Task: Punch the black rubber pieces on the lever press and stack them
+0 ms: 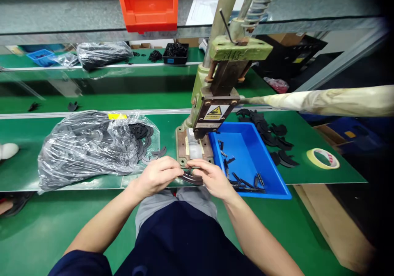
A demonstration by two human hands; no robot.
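A curved dark plastic piece [191, 179] is held between my two hands, just in front of a green hand press [212, 103]. My left hand [163, 172] pinches its left end. My right hand [213, 177] grips the right side, with the thumb and index finger near its upper edge. A small dark bit shows between the fingertips, too small to make out. Beyond my fingers is the press base [181, 144], with a pale block [195, 149] on it under the ram. The lever [320, 99] sticks out to the right.
Left of the press lies a clear bag [86, 149] of grey curved pieces, some spilling out. On the right stands a blue tray [255, 153] with small black parts. Past it are loose dark curved pieces [283, 144] and a tape roll [322, 158]. An orange bin [150, 19] sits above.
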